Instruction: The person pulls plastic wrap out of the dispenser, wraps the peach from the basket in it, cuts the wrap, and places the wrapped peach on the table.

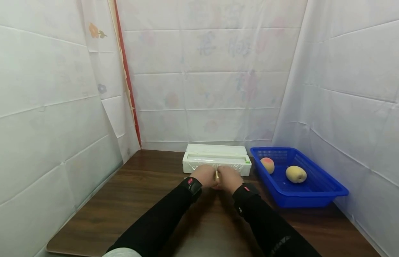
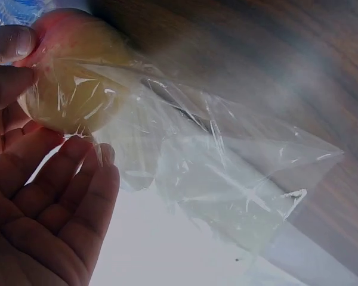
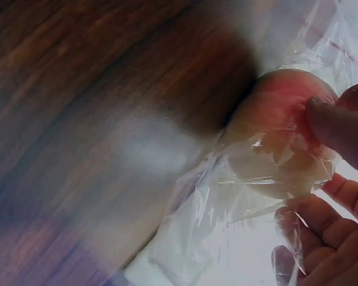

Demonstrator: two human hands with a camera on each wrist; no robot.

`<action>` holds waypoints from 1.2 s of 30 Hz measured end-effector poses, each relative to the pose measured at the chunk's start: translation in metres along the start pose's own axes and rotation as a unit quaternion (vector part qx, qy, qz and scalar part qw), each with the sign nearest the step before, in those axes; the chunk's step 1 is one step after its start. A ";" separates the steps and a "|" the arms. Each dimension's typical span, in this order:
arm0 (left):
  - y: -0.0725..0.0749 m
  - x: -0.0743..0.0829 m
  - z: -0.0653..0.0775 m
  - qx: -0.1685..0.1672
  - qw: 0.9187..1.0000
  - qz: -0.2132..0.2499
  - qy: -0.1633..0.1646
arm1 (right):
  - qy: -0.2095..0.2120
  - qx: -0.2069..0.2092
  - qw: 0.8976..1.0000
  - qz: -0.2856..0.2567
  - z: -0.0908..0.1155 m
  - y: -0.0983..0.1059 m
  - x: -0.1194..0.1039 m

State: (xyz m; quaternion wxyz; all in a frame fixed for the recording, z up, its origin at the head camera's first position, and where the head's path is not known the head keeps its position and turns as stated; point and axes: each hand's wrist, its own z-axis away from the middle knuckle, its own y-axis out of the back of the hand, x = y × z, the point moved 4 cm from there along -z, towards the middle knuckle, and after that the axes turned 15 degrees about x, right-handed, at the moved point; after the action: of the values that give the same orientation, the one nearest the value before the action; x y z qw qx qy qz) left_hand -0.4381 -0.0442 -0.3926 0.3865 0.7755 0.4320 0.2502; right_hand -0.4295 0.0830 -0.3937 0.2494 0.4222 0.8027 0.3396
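Note:
Between both hands is a yellow-and-pink peach (image 2: 77,71), partly covered by clear cling film (image 2: 227,155). My left hand (image 1: 204,175) holds it from one side, fingers against the film at the peach's lower edge. On the other side my right hand (image 1: 229,177) grips it, thumb (image 3: 340,128) on the pink skin and fingers (image 3: 322,220) under it in the film. Just beyond the hands stands a white cling film box (image 1: 215,159) with its lid raised; film spreads down its front toward the hands. The head view mostly hides the peach behind the hands.
To the right, a blue plastic basket (image 1: 310,194) holds a pinkish peach (image 1: 268,165) and a yellow peach-like fruit (image 1: 296,174). A brown wooden table (image 1: 122,214) lies under everything. White sheeting (image 1: 205,89) rises at the back and both sides.

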 end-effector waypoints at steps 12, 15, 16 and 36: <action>-0.007 -0.008 0.002 -0.004 1.000 0.001 0.026 | -0.066 -0.007 0.995 -0.075 -0.002 -0.025 0.021; -0.009 -0.010 0.004 -0.007 0.999 0.008 0.043 | -0.071 -0.028 0.994 -0.081 -0.003 -0.029 0.021; -0.010 -0.011 0.004 -0.009 0.999 0.008 0.047 | -0.071 -0.032 0.994 -0.076 -0.003 -0.030 0.021; -0.032 -0.032 -0.008 -0.033 0.989 0.124 0.077 | -0.048 -0.052 0.996 -0.059 -0.013 -0.038 0.033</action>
State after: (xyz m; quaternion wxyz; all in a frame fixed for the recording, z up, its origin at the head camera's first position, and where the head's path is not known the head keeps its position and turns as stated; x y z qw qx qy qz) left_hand -0.4752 -0.0582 -0.4155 0.3436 0.7882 0.3523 0.3695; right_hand -0.4746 0.0913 -0.4179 0.3287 0.3766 0.7943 0.3455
